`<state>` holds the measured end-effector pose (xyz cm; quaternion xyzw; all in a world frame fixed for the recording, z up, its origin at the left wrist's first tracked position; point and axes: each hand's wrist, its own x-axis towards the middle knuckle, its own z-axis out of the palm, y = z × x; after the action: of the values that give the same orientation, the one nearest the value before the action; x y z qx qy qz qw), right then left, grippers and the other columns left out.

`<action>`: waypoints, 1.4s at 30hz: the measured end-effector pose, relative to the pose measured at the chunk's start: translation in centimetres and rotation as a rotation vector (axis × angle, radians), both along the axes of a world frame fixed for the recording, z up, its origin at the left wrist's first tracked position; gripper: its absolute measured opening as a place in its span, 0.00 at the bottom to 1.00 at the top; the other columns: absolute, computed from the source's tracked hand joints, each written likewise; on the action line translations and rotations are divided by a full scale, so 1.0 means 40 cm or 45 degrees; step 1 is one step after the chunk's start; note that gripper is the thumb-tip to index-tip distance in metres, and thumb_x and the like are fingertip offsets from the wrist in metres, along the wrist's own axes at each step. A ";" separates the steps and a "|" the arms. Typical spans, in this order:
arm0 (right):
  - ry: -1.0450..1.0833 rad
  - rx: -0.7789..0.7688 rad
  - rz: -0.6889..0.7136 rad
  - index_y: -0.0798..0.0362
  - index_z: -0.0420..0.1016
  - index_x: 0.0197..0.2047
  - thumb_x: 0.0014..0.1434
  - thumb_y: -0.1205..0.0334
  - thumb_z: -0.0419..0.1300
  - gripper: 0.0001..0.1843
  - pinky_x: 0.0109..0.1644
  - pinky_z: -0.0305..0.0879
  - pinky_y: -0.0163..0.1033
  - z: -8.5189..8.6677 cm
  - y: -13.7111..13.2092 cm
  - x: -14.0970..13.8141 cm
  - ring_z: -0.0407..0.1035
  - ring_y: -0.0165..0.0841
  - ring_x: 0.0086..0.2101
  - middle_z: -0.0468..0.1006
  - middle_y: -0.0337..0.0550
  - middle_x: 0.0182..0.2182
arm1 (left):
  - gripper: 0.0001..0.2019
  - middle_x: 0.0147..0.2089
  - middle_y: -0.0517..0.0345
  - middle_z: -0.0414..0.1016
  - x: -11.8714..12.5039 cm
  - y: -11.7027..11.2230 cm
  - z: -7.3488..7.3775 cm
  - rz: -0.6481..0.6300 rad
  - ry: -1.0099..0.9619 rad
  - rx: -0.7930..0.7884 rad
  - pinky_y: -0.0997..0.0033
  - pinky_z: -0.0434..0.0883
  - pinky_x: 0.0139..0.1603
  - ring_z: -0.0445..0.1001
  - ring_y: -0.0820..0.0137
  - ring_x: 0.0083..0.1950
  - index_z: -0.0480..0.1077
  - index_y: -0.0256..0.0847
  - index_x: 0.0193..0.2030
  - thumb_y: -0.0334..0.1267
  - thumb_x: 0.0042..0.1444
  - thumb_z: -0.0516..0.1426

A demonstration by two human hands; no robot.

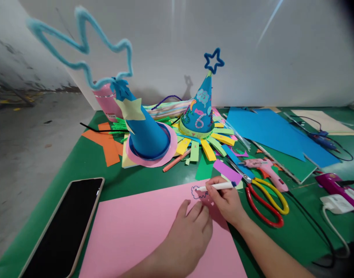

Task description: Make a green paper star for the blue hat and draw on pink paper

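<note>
A pink paper sheet (136,227) lies on the green table in front of me. My left hand (190,231) rests flat on it, fingers stretched out, just below a small blue drawn outline (198,192) near the sheet's top edge. My right hand (227,200) is closed round a white marker pen (215,187), whose tip touches the outline.
A black phone (63,224) lies at the left. Two blue paper cone hats (144,127) (200,112) stand behind among coloured paper strips. Red-and-yellow scissors (265,199), a pink glue gun (265,168), blue paper (275,131) and cables sit at the right.
</note>
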<state>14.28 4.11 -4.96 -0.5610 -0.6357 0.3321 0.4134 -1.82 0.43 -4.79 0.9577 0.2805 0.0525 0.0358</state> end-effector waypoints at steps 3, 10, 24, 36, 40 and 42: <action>0.029 0.016 0.029 0.53 0.67 0.32 0.57 0.61 0.52 0.06 0.30 0.63 0.33 0.003 0.001 -0.002 0.66 0.30 0.27 0.69 0.38 0.25 | 0.18 0.51 0.47 0.66 0.002 0.001 -0.005 0.000 -0.014 0.022 0.50 0.44 0.55 0.54 0.57 0.55 0.62 0.34 0.51 0.34 0.53 0.46; 0.095 -0.006 0.074 0.53 0.67 0.33 0.57 0.63 0.53 0.04 0.29 0.64 0.31 -0.001 0.000 -0.001 0.67 0.28 0.26 0.70 0.37 0.26 | 0.18 0.50 0.47 0.67 0.008 0.009 0.010 0.000 0.025 0.002 0.50 0.49 0.54 0.57 0.57 0.54 0.63 0.33 0.50 0.32 0.53 0.47; -0.018 -0.008 0.011 0.52 0.66 0.31 0.57 0.60 0.52 0.06 0.29 0.64 0.34 0.000 0.000 -0.002 0.67 0.31 0.26 0.71 0.39 0.24 | 0.18 0.50 0.47 0.66 0.006 0.007 0.011 0.001 0.036 -0.046 0.50 0.49 0.55 0.56 0.57 0.55 0.62 0.33 0.51 0.33 0.54 0.46; -0.083 0.006 -0.015 0.53 0.66 0.31 0.57 0.59 0.52 0.07 0.28 0.64 0.34 -0.002 -0.002 0.001 0.67 0.31 0.25 0.70 0.39 0.23 | 0.17 0.50 0.46 0.66 0.007 0.008 0.017 0.001 0.041 -0.063 0.50 0.50 0.54 0.57 0.57 0.54 0.62 0.32 0.50 0.32 0.53 0.47; -0.039 -0.001 0.005 0.52 0.67 0.32 0.57 0.59 0.52 0.07 0.29 0.65 0.34 -0.002 -0.002 -0.001 0.69 0.32 0.28 0.72 0.40 0.25 | 0.17 0.51 0.47 0.66 0.006 0.005 0.011 0.003 0.028 -0.045 0.50 0.50 0.55 0.57 0.57 0.54 0.62 0.32 0.50 0.32 0.53 0.47; -0.003 -0.013 0.011 0.52 0.67 0.32 0.57 0.60 0.52 0.06 0.30 0.66 0.35 -0.001 -0.002 -0.002 0.70 0.33 0.29 0.73 0.40 0.25 | 0.17 0.50 0.47 0.66 0.006 0.004 0.010 0.006 0.030 -0.041 0.50 0.50 0.54 0.57 0.57 0.54 0.63 0.33 0.50 0.32 0.53 0.47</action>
<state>14.22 4.01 -5.00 -0.5607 -0.6370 0.3364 0.4083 -1.60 0.61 -4.38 0.9570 0.2839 0.0369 0.0478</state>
